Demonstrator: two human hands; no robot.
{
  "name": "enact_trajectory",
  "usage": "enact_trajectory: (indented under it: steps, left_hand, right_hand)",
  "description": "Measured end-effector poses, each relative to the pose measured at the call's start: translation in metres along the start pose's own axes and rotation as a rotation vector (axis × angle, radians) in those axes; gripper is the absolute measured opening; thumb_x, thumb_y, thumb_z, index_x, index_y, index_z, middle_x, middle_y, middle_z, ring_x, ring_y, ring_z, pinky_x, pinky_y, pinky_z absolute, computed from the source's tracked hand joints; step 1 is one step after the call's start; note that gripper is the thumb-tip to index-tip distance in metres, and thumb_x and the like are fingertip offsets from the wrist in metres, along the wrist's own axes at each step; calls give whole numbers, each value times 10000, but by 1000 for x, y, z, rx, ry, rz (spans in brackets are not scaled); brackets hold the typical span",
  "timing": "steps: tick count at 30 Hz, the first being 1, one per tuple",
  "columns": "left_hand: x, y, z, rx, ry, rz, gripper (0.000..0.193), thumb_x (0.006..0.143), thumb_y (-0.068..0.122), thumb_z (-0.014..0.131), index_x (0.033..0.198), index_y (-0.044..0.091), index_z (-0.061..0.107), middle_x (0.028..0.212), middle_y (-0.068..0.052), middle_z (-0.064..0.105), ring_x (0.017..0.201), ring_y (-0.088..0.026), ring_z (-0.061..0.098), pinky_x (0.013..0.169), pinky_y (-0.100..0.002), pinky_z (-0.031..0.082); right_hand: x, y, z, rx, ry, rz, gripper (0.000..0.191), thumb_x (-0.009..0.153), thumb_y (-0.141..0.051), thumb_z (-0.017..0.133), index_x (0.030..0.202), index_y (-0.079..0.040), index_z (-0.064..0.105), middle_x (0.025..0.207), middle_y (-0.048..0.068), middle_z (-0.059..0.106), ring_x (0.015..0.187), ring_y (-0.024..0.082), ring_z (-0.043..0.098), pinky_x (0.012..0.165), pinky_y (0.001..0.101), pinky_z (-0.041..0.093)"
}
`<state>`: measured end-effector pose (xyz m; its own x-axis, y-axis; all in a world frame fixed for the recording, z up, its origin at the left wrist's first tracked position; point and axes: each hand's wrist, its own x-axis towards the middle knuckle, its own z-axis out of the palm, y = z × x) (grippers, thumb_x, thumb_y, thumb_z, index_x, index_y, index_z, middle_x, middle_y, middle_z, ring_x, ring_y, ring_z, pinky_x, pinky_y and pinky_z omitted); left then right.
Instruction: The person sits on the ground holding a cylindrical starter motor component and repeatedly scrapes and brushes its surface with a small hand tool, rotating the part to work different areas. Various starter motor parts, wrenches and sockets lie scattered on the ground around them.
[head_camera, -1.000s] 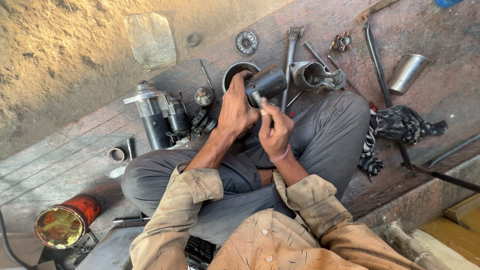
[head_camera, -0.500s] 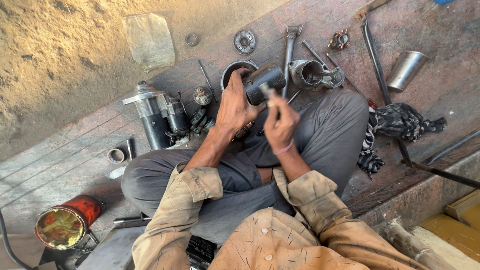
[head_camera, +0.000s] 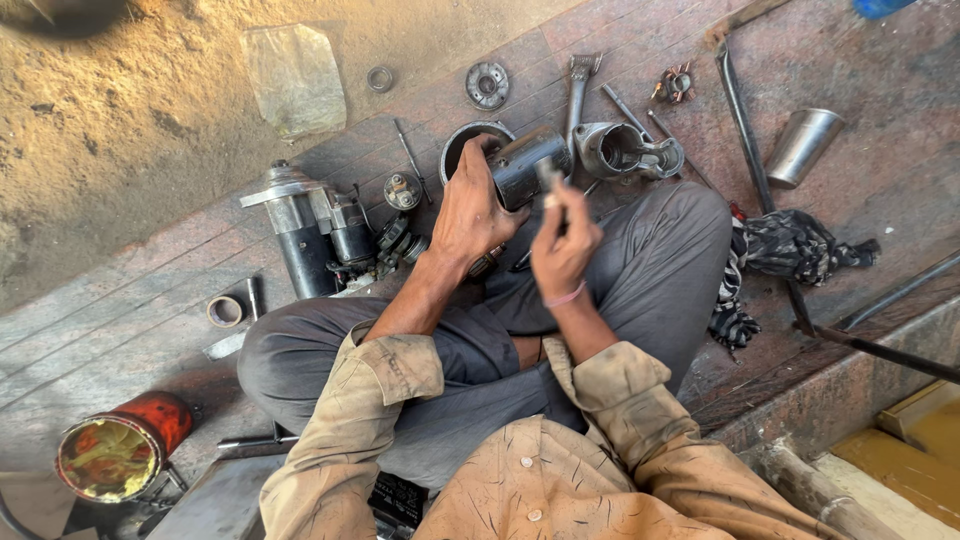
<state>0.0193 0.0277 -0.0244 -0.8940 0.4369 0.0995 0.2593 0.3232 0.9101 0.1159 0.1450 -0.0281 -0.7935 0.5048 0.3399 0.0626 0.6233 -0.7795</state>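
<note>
Head view, single camera: worn on the person's head, facing steeply down over the chest and crossed legs to the brick floor (head_camera: 120, 310). Close range; sleeves and shirt fill the lower centre of the frame. Left hand (head_camera: 470, 215) and right hand (head_camera: 562, 248) sit at centre. Floor parts spread across the upper half; sandy ground (head_camera: 120, 120) at upper left. No second view shares the scene.

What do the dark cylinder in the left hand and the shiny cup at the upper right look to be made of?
Dark cylinder: likely steel, dull grey with a greasy sheen; the left hand grips it. Shiny cup: probably polished stainless steel or aluminium, judging by its bright reflections.
</note>
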Motion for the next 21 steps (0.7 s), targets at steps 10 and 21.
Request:
enact_trajectory:
  steps: [10, 21]
  left_hand:
    - [0, 6, -4, -1, -24, -16, 770, 734, 104, 856, 1324, -83, 398, 1189, -340, 617, 1084, -525, 647, 881, -520, 551]
    - [0, 7, -6, 0, -19, -4, 807, 720, 125, 889, 1333, -66, 399, 1196, -328, 627, 1081, -520, 652, 883, -516, 552]
  right_hand:
    - [3, -3, -2, -36, 16, -193, 246, 1026, 31, 580, 1259, 45, 657, 1149, 243, 733, 1033, 363, 770, 866, 402, 617]
    - [1, -15, -7, -52, -38, -260, 253, 1014, 28, 589, 1257, 49, 658, 1119, 230, 738, 996, 365, 764, 853, 406, 604]
